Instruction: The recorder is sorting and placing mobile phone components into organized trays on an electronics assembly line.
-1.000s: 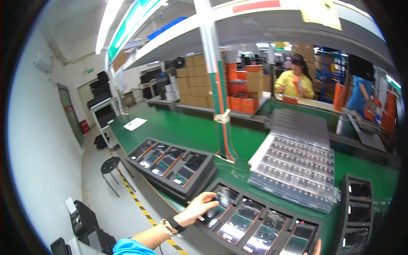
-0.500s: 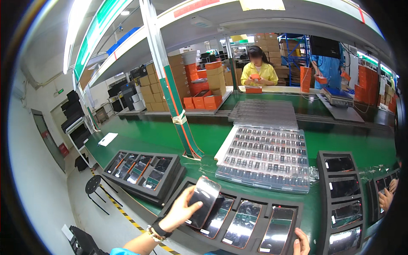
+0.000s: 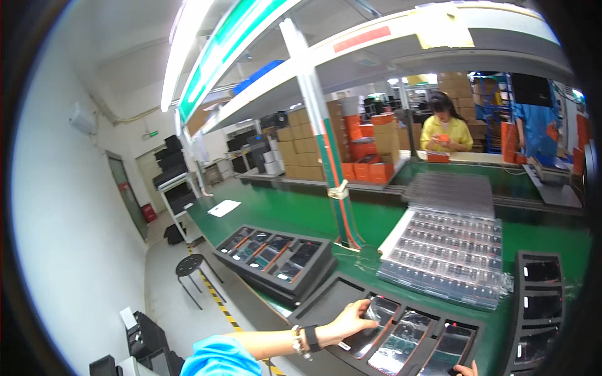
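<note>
Tabletop [image 3: 282,203]: green, carrying black foam tray [image 3: 331,297]
Phone [image 3: 367,339]: in tray's second slot from left
Left hand [image 3: 343,324]: touching phone, pinch unclear
Right hand [image 3: 466,370]: mostly cropped, grip unclear

The phones [image 3: 401,341] look glossy, the black tray [image 3: 329,299] matt and foam-like, the clear trays [image 3: 433,290] shiny plastic.

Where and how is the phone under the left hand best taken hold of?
Probably from above, pinching the two long edges of the phone between thumb and fingers: it is slim and looks face-up and flat in its slot in the dark tray, whose walls block a low sideways approach. The left hand reaches over it from the left.
</note>
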A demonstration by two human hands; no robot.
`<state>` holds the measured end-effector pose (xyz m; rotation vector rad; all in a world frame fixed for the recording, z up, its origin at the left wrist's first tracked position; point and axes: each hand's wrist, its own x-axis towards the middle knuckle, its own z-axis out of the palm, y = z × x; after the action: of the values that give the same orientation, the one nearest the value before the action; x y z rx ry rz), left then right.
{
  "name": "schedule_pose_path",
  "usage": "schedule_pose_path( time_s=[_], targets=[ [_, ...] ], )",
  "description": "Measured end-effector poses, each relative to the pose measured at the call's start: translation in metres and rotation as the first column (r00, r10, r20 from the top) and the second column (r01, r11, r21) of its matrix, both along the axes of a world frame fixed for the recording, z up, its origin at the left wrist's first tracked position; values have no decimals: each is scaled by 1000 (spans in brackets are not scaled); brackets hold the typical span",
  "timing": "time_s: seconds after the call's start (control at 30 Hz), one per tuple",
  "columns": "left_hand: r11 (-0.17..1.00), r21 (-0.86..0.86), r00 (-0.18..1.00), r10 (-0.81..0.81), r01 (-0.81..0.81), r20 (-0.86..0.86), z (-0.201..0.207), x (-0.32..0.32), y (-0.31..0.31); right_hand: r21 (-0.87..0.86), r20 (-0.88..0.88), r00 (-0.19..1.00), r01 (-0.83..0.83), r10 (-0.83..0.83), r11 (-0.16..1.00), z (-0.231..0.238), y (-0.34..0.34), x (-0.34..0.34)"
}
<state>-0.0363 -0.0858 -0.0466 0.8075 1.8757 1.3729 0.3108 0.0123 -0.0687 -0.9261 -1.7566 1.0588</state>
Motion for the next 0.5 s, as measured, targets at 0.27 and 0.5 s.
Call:
schedule_pose_path(
  time_s=[0.27,0.5],
  targets=[
    [905,-365,974,-187,221,124,17,-11,-1,68,8,999,-36,35,997,-5,2,0],
    [952,-179,925,-177,248,337,26,-24,-4,84,26,999,-50,47,995,-9,4,-1]
  ],
)
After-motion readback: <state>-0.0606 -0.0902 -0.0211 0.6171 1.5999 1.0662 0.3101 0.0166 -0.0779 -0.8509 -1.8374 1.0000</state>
